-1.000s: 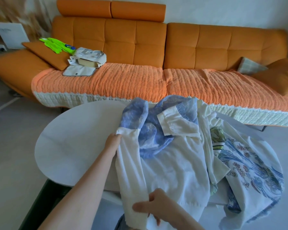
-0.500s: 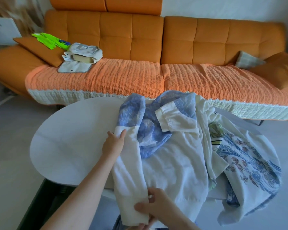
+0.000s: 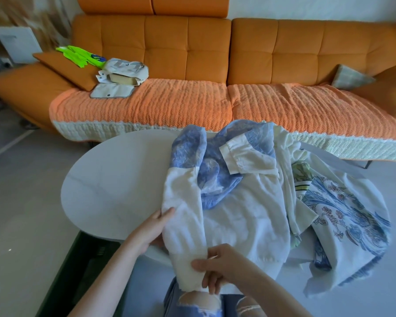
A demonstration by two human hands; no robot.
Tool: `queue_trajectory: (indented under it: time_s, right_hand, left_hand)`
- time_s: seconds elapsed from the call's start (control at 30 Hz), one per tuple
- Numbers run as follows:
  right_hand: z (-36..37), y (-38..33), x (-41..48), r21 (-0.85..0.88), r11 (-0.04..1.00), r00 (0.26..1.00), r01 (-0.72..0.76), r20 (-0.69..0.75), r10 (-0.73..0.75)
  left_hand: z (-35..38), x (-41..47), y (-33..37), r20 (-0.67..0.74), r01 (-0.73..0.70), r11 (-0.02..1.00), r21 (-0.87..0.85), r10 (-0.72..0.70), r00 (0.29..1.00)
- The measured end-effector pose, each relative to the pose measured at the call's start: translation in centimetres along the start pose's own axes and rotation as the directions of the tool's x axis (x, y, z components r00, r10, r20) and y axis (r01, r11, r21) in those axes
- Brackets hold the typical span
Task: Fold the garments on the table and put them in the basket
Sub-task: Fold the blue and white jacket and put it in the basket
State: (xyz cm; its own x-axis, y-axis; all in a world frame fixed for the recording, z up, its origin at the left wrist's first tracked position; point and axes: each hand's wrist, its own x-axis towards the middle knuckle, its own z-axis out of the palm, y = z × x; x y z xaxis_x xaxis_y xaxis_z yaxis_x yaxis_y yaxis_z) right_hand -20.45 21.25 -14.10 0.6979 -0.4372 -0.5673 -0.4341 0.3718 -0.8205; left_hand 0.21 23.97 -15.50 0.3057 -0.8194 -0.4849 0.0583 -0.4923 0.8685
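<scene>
Fold step, first garment. The shirt [image 3: 242, 216] lies on the table [image 3: 105, 179], hem over the near edge. The left hand [image 3: 150, 228] grips its sleeve [image 3: 183, 202] at the side; the right hand [image 3: 220, 264] pinches the cuff [image 3: 188, 277]. Next, likely: lay the sleeve flat across the body. No basket in view.

Home living room, orange sofa [image 3: 215, 53], white coffee table [image 3: 114, 179]

The oval white counter [image 3: 114, 186] carries a white top [image 3: 240, 216] with a blue hood and, beside it, a blue-flowered cloth [image 3: 348, 220] hanging over its right edge.
</scene>
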Motion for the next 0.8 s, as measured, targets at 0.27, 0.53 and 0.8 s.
queue_trajectory:
  time_s: [0.27, 0.53, 0.8]
  right_hand:
    - [-3.8, 0.9, -0.7, -0.336, 0.941, 0.906, -0.04, -0.41, -0.108]
    - [-12.2, 3.6, -3.5, -0.367, 0.929, 0.598, -0.041, -0.754, -0.271]
    - [-13.8, 3.4, -3.9, -0.138, 0.99, 0.693, 0.029, -0.711, -0.119]
  left_hand:
    - [0.6, -3.1, -2.0, 0.026, 0.06, 0.985, 0.161, -0.065, 0.998]
    - [2.7, -2.9, -3.7, -0.253, -0.096, 0.871, 0.482, 0.243, 0.937]
    - [2.5, -3.2, -4.2, -0.223, 0.092, 0.767, 0.635, 0.068, 0.972]
